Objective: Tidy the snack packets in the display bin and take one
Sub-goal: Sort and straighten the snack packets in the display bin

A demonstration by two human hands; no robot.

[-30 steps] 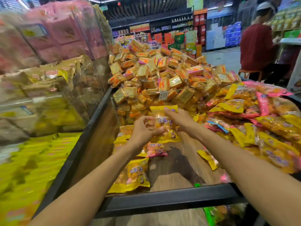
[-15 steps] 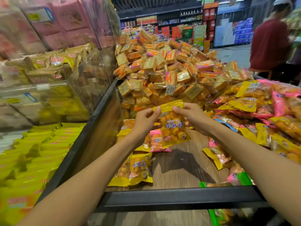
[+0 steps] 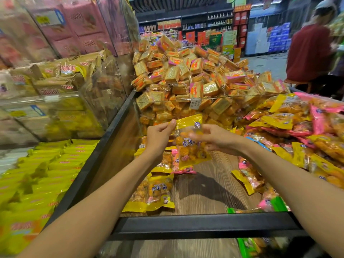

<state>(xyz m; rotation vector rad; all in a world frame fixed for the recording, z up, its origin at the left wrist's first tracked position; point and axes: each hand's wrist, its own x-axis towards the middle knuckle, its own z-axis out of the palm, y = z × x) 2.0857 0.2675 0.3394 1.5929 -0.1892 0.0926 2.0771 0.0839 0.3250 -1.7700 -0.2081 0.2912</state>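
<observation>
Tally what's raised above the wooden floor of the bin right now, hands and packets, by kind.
Bare hands: 2 (left hand, right hand)
Yellow-topped clear snack packet: 1, pinched by the left hand
Total: 3

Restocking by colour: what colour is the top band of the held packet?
Yellow, on the packet the left hand pinches; head view shows it.

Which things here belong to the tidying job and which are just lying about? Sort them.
Job: yellow snack packet pinched by left hand, right hand blurred beside it; loose packets; display bin.
Lying about: cracker pile; yellow bars; pink boxes.
</observation>
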